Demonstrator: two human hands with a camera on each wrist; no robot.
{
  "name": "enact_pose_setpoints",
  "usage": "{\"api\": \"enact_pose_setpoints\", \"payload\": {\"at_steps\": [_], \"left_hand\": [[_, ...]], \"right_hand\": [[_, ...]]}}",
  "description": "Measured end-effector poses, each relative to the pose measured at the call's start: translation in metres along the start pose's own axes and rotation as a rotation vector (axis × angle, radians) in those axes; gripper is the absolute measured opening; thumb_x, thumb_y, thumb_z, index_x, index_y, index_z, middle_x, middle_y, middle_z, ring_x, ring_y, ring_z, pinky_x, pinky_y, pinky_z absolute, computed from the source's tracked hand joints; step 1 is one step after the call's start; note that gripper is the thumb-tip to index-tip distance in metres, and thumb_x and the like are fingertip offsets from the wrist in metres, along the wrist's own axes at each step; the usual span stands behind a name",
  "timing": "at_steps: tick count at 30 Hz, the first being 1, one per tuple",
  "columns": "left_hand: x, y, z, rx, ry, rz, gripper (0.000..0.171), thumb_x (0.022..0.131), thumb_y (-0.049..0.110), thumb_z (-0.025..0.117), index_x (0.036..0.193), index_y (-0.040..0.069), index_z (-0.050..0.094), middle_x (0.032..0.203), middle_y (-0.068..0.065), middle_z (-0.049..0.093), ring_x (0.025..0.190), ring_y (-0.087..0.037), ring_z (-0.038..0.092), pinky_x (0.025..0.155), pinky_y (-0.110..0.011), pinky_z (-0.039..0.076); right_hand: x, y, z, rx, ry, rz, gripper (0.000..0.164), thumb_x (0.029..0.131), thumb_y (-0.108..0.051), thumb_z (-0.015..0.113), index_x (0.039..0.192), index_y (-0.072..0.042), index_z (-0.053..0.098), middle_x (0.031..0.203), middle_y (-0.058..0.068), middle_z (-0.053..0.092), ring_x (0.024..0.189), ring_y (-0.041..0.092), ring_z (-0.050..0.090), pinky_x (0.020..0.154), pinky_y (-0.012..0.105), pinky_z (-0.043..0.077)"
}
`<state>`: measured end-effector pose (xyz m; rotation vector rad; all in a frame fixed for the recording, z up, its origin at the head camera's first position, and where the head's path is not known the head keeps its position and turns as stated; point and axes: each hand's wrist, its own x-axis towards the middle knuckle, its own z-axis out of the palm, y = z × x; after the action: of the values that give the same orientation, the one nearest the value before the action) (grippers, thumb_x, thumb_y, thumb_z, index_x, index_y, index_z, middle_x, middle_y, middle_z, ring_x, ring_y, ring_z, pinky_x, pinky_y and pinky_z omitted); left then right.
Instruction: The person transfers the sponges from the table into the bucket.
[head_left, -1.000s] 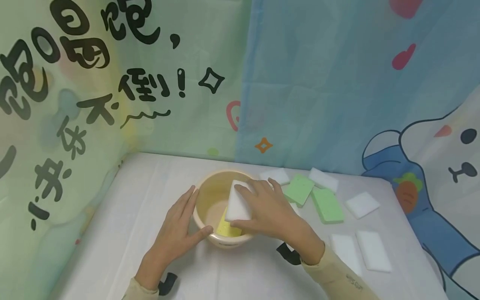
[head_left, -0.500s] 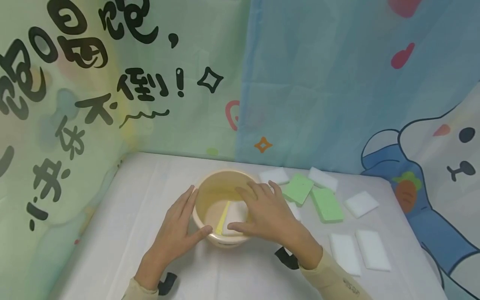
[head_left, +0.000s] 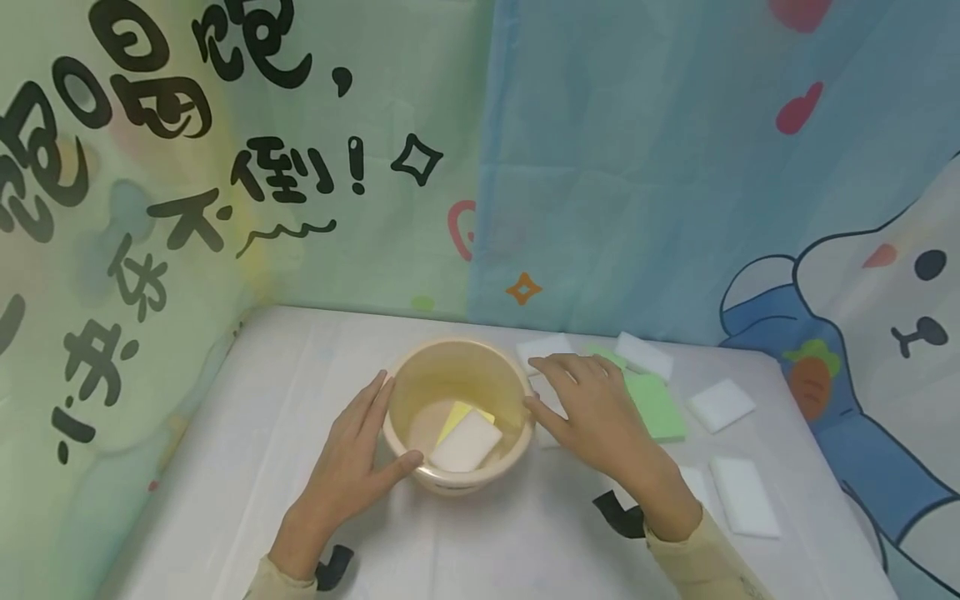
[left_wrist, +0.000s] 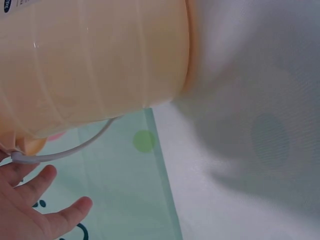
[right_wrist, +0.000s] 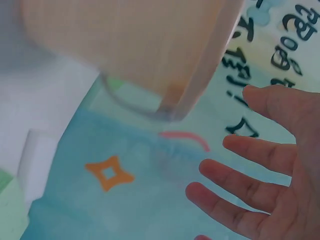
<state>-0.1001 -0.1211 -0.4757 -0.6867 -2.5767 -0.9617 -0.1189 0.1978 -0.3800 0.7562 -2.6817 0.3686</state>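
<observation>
A cream plastic bucket stands on the white-covered table, seen from above in the head view. Inside it a white sponge block lies over a yellow one. My left hand rests along the bucket's left side, fingers straight, thumb at the front rim. In the left wrist view its fingers are spread near the grey handle. To the right of the bucket, my right hand holds nothing; its spread fingers reach over white and green sponges, partly covering them.
More white sponges lie around on the right half of the table, one at the back, one farther right and one near the front right. Printed cloth hangs behind and along the left.
My right hand lowered the white sponge into the bucket, let go of it and moved right, over the loose sponges. The left hand stayed at the bucket.
</observation>
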Motion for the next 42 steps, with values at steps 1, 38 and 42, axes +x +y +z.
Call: {"api": "enact_pose_setpoints", "payload": {"at_steps": [1, 38, 42], "left_hand": [[0.0, 0.0, 0.0, -0.001, 0.0, 0.0, 0.093, 0.094, 0.069, 0.049, 0.16, 0.009, 0.023, 0.163, -0.011, 0.024, 0.146, -0.034, 0.028, 0.11, -0.061, 0.031], [-0.001, -0.002, 0.002, -0.004, 0.0, -0.002, 0.093, 0.094, 0.07, 0.049, 0.16, 0.009, 0.024, 0.163, -0.012, 0.025, 0.145, -0.034, 0.029, 0.11, -0.061, 0.031], [-0.001, -0.002, 0.001, 0.0, -0.003, -0.006, 0.093, 0.094, 0.07, 0.048, 0.16, 0.01, 0.023, 0.163, -0.011, 0.024, 0.146, -0.034, 0.029, 0.111, -0.061, 0.03]], "right_hand": [[-0.002, 0.004, 0.0, -0.003, -0.001, 0.011, 0.045, 0.092, -0.03, 0.073, 0.127, -0.003, 0.063, 0.118, 0.016, 0.065, 0.109, 0.038, 0.06, 0.098, 0.062, 0.039], [-0.053, 0.047, 0.082, 0.074, -0.199, 0.535, 0.079, 0.087, -0.046, 0.075, 0.136, 0.01, 0.048, 0.119, 0.036, 0.053, 0.106, 0.053, 0.053, 0.078, 0.067, 0.047], [-0.051, 0.048, 0.087, 0.09, -0.213, 0.565, 0.084, 0.086, -0.05, 0.075, 0.139, 0.008, 0.046, 0.12, 0.035, 0.051, 0.107, 0.053, 0.051, 0.079, 0.067, 0.045]]}}
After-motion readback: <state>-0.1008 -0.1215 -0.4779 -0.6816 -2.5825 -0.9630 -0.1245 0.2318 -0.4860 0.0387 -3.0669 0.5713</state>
